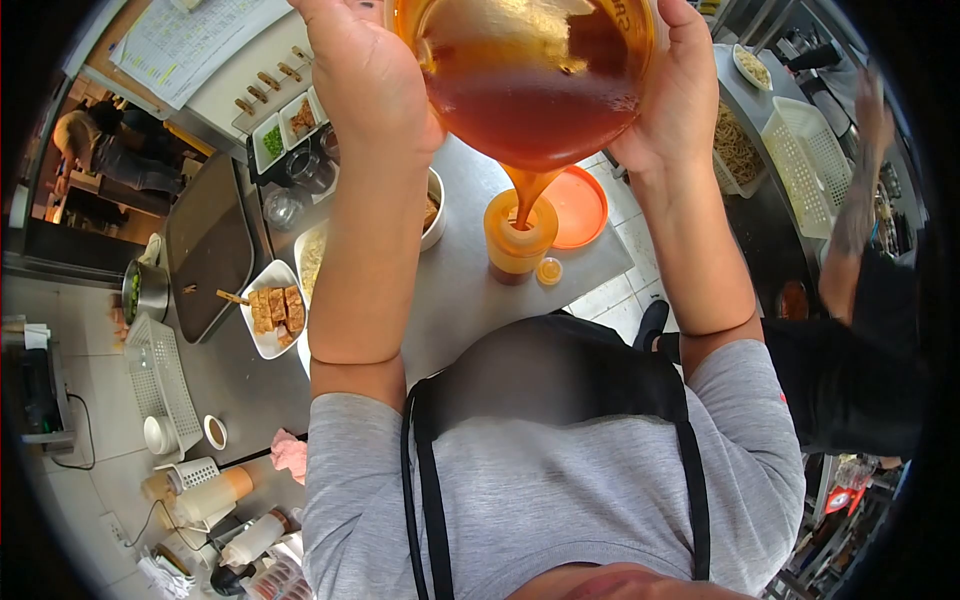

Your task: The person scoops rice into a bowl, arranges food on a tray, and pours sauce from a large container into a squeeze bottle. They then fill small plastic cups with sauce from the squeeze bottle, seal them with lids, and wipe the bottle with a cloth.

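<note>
A round, see-through tub (530, 90) of amber-red sauce is tilted between my two hands. My left hand (370, 80) grips its left side and my right hand (680, 90) its right side; most of the fingers are hidden behind it or cut off by the top edge. A thick stream of sauce (528, 190) runs from the rim into the open mouth of a translucent orange bottle (505, 245), which stands upright on the steel table with some sauce inside. Beside the bottle lie a round orange lid (577, 210) and a small yellow-orange cap (549, 271).
Left on the steel table (470, 290) are a white dish of skewered pieces (275, 310), a brown tray (210, 245) and garnish containers (285, 130). A white bowl (434, 210) stands behind my left forearm. At right, another person's arm (850, 220) is near a white basket (808, 165).
</note>
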The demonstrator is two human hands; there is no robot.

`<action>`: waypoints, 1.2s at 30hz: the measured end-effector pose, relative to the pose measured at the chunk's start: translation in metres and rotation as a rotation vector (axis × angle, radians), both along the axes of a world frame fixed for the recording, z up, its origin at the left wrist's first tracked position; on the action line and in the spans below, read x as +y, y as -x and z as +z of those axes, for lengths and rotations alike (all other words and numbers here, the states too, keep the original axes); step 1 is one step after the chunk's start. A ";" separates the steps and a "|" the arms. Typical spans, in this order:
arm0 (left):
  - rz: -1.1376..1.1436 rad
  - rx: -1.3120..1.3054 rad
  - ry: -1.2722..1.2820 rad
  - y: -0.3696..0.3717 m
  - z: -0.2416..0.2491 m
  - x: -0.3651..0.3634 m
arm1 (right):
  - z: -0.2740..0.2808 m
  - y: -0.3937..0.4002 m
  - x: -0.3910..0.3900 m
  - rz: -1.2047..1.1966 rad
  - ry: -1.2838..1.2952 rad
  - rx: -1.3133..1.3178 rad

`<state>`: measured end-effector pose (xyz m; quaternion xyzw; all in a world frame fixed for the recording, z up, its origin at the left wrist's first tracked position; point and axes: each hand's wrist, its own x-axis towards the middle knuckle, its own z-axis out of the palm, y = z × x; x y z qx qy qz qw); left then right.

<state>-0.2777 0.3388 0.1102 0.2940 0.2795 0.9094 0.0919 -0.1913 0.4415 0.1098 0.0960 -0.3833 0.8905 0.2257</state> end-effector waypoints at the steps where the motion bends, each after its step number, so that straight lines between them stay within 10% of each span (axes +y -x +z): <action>1: 0.001 -0.004 0.001 -0.001 0.001 0.000 | 0.000 0.000 -0.001 -0.005 0.003 -0.006; 36: 0.007 0.056 -0.039 0.001 -0.005 0.001 | -0.003 0.003 0.000 -0.021 0.030 0.036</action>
